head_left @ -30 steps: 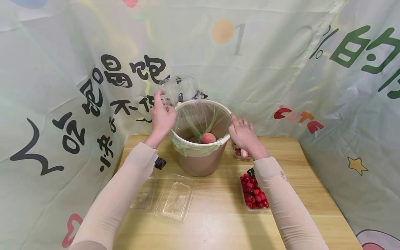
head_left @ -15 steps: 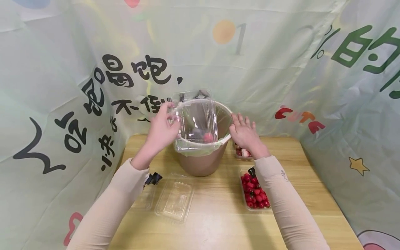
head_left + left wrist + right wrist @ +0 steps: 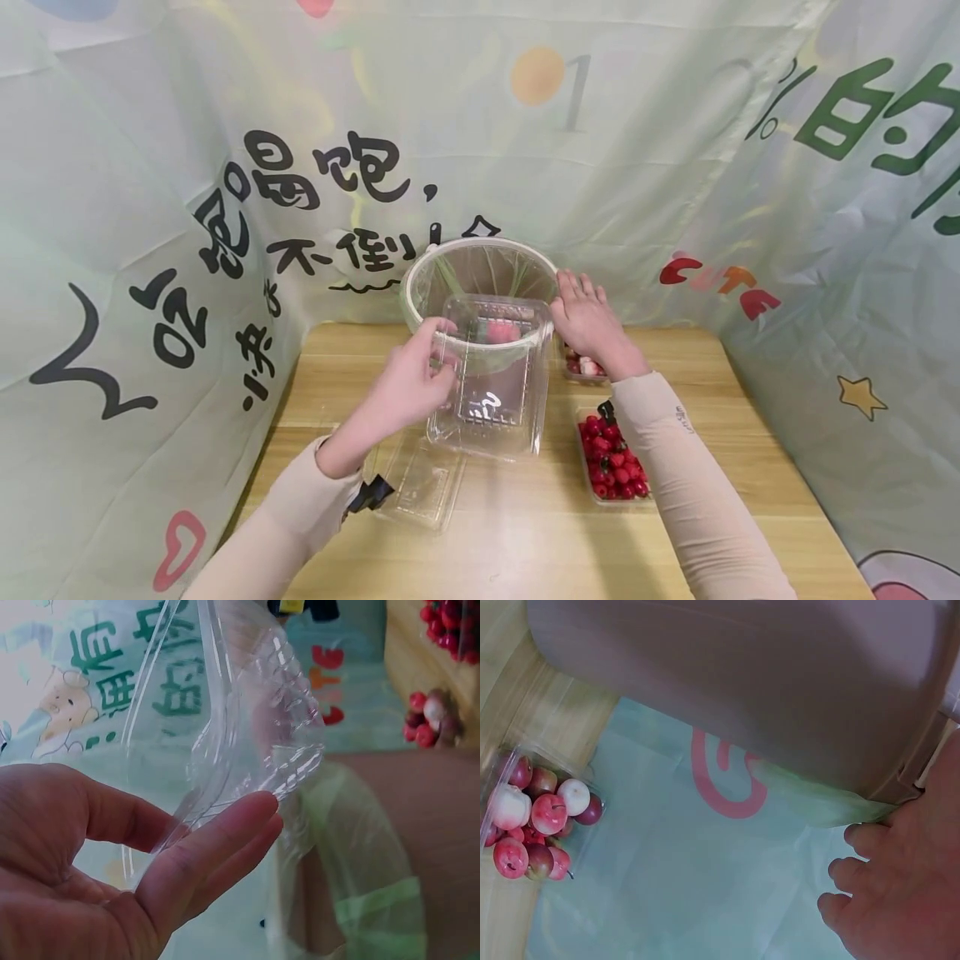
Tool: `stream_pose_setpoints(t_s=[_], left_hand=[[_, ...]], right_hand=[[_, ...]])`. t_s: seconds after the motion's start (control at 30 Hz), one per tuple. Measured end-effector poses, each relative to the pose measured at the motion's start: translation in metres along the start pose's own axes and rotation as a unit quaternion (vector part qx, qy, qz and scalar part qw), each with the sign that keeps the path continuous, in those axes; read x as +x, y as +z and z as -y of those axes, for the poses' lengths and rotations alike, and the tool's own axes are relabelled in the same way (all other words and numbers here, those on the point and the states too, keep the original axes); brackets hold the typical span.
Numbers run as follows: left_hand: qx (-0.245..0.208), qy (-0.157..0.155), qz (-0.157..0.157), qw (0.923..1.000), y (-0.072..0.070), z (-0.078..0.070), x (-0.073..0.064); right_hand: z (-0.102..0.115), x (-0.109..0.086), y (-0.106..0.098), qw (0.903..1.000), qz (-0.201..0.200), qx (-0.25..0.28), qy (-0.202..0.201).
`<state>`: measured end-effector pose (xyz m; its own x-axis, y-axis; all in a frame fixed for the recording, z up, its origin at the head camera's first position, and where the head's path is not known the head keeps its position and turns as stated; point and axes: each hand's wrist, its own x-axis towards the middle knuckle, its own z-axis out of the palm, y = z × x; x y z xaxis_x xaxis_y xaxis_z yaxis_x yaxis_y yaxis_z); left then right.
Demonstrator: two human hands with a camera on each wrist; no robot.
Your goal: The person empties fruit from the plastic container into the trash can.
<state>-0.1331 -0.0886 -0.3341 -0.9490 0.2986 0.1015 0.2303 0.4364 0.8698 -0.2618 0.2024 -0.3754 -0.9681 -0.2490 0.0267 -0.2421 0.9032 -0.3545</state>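
My left hand (image 3: 416,375) pinches the edge of a clear plastic fruit box (image 3: 491,392), tilted in front of the bin. The left wrist view shows the box's edge (image 3: 217,750) between thumb and fingers. My right hand (image 3: 592,321) rests at the right of the rim of a brown trash bin (image 3: 408,300), its fingers extended outward; the thumb is hidden. A thin bag with green stripes lines the bin and folds over its rim. Inside lies a peach-like pink fruit (image 3: 504,332), seen through the box.
On the wooden table (image 3: 525,542), a clear plastic tray (image 3: 420,487) lies front left. A box of small red fruits (image 3: 611,458) stands by my right sleeve. Behind it, a box of mixed fruits (image 3: 544,817) stands beside the bin. Printed cloth (image 3: 600,192) hangs around the table.
My left hand has brought the clear box from behind the bin's left rim, across the opening, forward and down to the bin's front. My right hand stays at the rim.
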Motion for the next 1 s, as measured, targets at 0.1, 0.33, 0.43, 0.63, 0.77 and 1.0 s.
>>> stream_pose_setpoints(t_s=[0.1,0.33,0.43,0.63,0.77,1.0], left_hand=[[0.001,-0.009,0.014,0.9999,0.008,0.005,-0.007],[0.03,0.004,0.037,0.9989,0.029,0.021,-0.019],[0.035,0.006,0.047,0.9982,0.04,0.033,-0.022],[0.02,-0.011,0.083,0.9963,0.068,0.064,-0.022],[0.0,-0.032,0.102,0.9942,0.084,0.083,-0.023],[-0.017,-0.089,0.103,0.9906,0.108,0.108,-0.022]], right_hand=[[-0.001,0.001,0.0,1.0,0.004,0.001,-0.006],[-0.002,0.003,0.0,0.9999,0.007,0.011,-0.006],[-0.002,0.003,0.0,0.9999,0.005,0.013,-0.006],[-0.002,0.003,0.001,0.9999,0.008,0.014,-0.005],[-0.002,0.003,0.002,0.9998,0.007,0.016,-0.005],[-0.002,0.003,0.002,0.9998,-0.003,0.019,-0.006]])
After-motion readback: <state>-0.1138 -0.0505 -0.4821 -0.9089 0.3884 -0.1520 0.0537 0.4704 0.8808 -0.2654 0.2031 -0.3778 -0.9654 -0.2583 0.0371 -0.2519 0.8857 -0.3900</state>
